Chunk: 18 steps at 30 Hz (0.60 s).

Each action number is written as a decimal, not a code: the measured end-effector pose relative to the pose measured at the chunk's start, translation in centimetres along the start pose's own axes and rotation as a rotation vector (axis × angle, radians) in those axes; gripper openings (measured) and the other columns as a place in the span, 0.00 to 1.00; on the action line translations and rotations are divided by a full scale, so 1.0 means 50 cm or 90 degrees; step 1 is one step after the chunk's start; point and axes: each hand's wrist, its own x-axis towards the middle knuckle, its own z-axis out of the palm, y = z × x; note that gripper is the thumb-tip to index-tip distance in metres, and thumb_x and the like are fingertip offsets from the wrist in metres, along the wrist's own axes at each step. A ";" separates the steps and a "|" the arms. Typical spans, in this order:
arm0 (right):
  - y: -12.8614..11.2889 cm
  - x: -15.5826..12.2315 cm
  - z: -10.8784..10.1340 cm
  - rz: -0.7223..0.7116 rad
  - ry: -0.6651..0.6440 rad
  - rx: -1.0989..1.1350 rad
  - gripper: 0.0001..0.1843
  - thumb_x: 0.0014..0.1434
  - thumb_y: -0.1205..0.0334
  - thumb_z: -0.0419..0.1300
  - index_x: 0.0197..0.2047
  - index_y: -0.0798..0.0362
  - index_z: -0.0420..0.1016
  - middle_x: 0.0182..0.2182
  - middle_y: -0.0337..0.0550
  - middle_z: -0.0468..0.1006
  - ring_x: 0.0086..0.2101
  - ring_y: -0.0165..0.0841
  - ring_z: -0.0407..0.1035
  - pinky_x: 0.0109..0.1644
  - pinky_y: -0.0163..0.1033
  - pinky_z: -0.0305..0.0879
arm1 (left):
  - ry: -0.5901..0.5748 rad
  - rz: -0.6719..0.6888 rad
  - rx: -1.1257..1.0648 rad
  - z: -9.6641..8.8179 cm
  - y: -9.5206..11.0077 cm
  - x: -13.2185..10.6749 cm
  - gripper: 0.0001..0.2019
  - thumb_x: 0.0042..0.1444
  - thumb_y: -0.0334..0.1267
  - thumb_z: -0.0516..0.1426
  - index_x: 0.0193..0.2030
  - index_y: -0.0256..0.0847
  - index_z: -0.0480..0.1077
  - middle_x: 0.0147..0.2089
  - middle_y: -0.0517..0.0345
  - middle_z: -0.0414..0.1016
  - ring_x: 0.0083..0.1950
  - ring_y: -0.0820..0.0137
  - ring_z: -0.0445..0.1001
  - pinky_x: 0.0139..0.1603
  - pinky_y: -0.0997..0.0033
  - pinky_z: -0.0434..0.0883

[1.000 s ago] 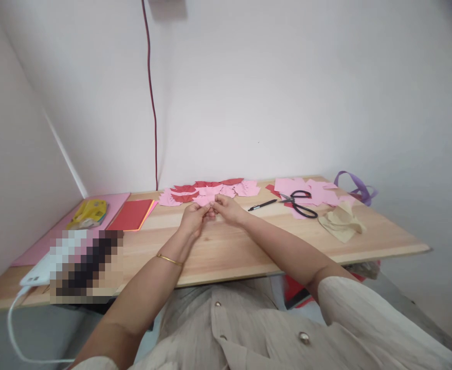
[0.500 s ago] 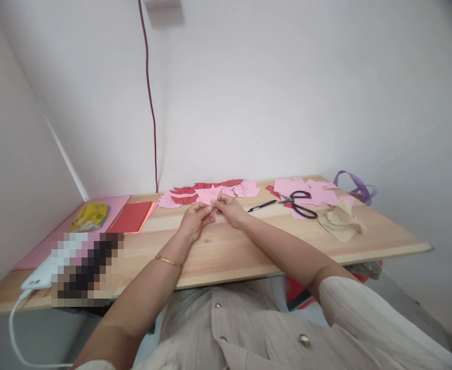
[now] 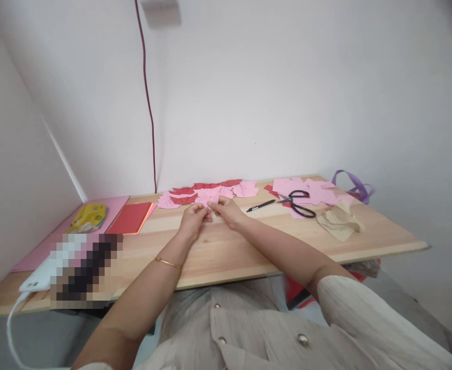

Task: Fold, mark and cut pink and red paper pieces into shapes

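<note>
Both hands meet over the middle of the wooden table (image 3: pixel 226 252), fingertips pinched close together. A piece of pink paper (image 3: pixel 209 196) stands up from between them, its lower part hidden by the fingers. My left hand (image 3: pixel 193 220) grips it from the left, thumb and fingertips pressed together. On the other side, my right hand (image 3: pixel 228 210) pinches the same piece. Just behind lie cut pink paper pieces (image 3: pixel 245 189) with jagged edges, mixed with red paper pieces (image 3: pixel 183 199).
Right of my hands lie a black pen (image 3: pixel 260 205), black-handled scissors (image 3: pixel 302 204), pink paper squares (image 3: pixel 320 194), crumpled beige paper (image 3: pixel 340 222) and purple ribbon (image 3: pixel 355 186). Leftward are coloured sheets (image 3: pixel 129 218), a yellow packet (image 3: pixel 89 217) and a white device (image 3: pixel 40 277) with a cable.
My fingers have shifted slightly on the pink paper, with the right hand turned a little further over it. The whole view has moved marginally; the other things stay put.
</note>
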 end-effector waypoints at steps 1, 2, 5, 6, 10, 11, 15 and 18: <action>-0.002 0.000 -0.002 -0.004 0.000 0.000 0.18 0.46 0.50 0.65 0.25 0.54 0.64 0.18 0.31 0.63 0.21 0.24 0.55 0.26 0.33 0.51 | -0.010 0.002 -0.006 -0.001 -0.002 0.001 0.10 0.39 0.37 0.65 0.23 0.36 0.67 0.23 0.61 0.70 0.24 0.76 0.68 0.29 0.75 0.69; -0.005 0.000 -0.003 -0.005 -0.003 0.003 0.17 0.46 0.50 0.65 0.25 0.54 0.65 0.18 0.31 0.63 0.21 0.24 0.55 0.26 0.33 0.51 | -0.020 0.001 -0.016 -0.002 -0.004 0.002 0.11 0.39 0.38 0.65 0.23 0.36 0.67 0.22 0.62 0.69 0.24 0.76 0.68 0.29 0.75 0.69; -0.010 0.000 -0.005 0.001 -0.019 0.001 0.17 0.44 0.50 0.66 0.26 0.54 0.67 0.19 0.32 0.64 0.21 0.24 0.55 0.26 0.33 0.51 | -0.035 -0.006 -0.013 -0.006 -0.011 0.004 0.12 0.39 0.39 0.65 0.23 0.37 0.66 0.20 0.63 0.67 0.23 0.77 0.66 0.29 0.74 0.68; -0.011 0.000 -0.005 0.003 -0.020 -0.004 0.18 0.43 0.49 0.66 0.26 0.54 0.68 0.19 0.32 0.65 0.22 0.25 0.56 0.27 0.34 0.52 | -0.036 -0.005 0.004 -0.008 -0.013 0.005 0.12 0.40 0.39 0.65 0.22 0.37 0.66 0.20 0.63 0.66 0.23 0.77 0.66 0.29 0.74 0.68; -0.011 -0.001 -0.006 0.003 0.014 -0.033 0.19 0.43 0.47 0.66 0.26 0.54 0.68 0.20 0.34 0.66 0.23 0.26 0.58 0.29 0.34 0.55 | -0.046 0.013 0.078 -0.012 -0.010 0.006 0.14 0.41 0.41 0.64 0.20 0.38 0.63 0.18 0.64 0.65 0.22 0.77 0.65 0.29 0.74 0.66; -0.010 0.000 -0.005 0.008 0.022 -0.036 0.19 0.44 0.46 0.65 0.25 0.54 0.68 0.20 0.34 0.66 0.23 0.26 0.57 0.29 0.34 0.55 | -0.051 0.016 0.086 -0.012 -0.008 0.006 0.14 0.41 0.41 0.65 0.20 0.38 0.63 0.19 0.64 0.66 0.22 0.76 0.65 0.29 0.74 0.65; -0.003 0.007 -0.006 0.051 0.037 -0.035 0.22 0.46 0.44 0.64 0.22 0.54 0.64 0.17 0.33 0.63 0.21 0.25 0.56 0.28 0.34 0.54 | -0.068 0.020 0.098 -0.010 0.002 0.005 0.14 0.40 0.41 0.65 0.20 0.38 0.63 0.19 0.61 0.69 0.23 0.76 0.66 0.29 0.75 0.64; -0.002 0.018 -0.016 0.074 0.046 -0.004 0.24 0.46 0.41 0.63 0.22 0.53 0.63 0.17 0.34 0.63 0.21 0.26 0.58 0.28 0.34 0.56 | -0.062 0.016 0.087 -0.010 0.004 0.004 0.15 0.39 0.41 0.65 0.20 0.38 0.63 0.19 0.62 0.68 0.23 0.76 0.66 0.28 0.75 0.64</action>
